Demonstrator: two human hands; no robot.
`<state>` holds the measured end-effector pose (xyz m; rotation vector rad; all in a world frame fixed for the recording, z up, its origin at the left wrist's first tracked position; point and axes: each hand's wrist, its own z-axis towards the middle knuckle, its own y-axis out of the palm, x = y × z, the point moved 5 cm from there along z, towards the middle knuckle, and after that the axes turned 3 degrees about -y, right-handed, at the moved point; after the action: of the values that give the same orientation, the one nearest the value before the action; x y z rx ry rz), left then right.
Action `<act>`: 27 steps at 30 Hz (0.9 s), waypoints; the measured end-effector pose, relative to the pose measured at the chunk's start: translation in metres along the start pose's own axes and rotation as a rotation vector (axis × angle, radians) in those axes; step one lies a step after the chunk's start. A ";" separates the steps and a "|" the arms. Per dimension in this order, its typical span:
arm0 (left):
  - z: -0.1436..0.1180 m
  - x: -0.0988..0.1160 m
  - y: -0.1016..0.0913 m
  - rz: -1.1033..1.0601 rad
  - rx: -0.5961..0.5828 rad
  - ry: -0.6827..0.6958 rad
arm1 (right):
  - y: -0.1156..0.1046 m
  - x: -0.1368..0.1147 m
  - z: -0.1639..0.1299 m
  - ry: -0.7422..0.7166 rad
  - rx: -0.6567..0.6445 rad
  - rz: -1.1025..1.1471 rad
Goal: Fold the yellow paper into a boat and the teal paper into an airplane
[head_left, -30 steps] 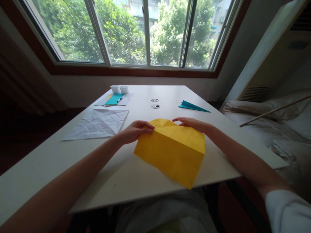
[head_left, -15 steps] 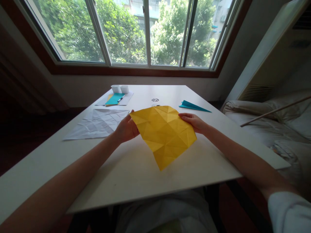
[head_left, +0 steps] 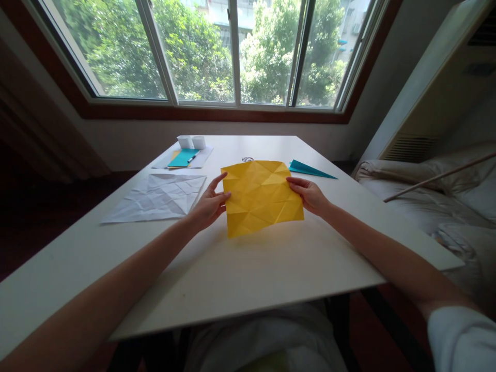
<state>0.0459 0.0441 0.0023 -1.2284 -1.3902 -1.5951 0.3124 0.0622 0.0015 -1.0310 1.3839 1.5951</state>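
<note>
Yellow paper (head_left: 261, 196), creased all over, is raised above the middle of the white table (head_left: 251, 274), its face turned toward you. Your left hand (head_left: 209, 206) pinches its left edge, thumb in front and fingers behind; your right hand (head_left: 310, 195) grips the right edge the same way, so most of your fingers are hidden behind the sheet. It also covers most of a small round thing (head_left: 247, 159) near the far edge, too small to make out. A creased white sheet (head_left: 157, 196) lies toward the left edge, a teal folded paper (head_left: 310, 169) toward the far right corner, and teal and yellow papers with two white cups (head_left: 190, 141) at the far left corner. Windows (head_left: 232, 51) show green trees; a couch (head_left: 437, 196) stands on the right.
</note>
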 end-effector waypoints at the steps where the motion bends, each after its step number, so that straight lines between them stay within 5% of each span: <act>1: 0.001 0.000 -0.001 -0.007 0.036 -0.011 | 0.000 0.001 0.000 0.013 0.005 -0.002; 5: 0.000 0.003 -0.002 -0.037 0.115 -0.054 | 0.003 0.003 -0.002 0.044 -0.052 -0.020; 20: 0.000 0.008 0.003 -0.116 0.008 -0.031 | 0.010 0.001 -0.007 -0.035 -0.155 -0.166; 27: -0.001 0.007 0.008 -0.012 -0.034 0.034 | 0.021 -0.006 -0.014 -0.247 -0.124 -0.375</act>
<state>0.0508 0.0417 0.0112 -1.2089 -1.3565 -1.6461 0.2963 0.0452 0.0140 -1.0537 0.8775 1.4796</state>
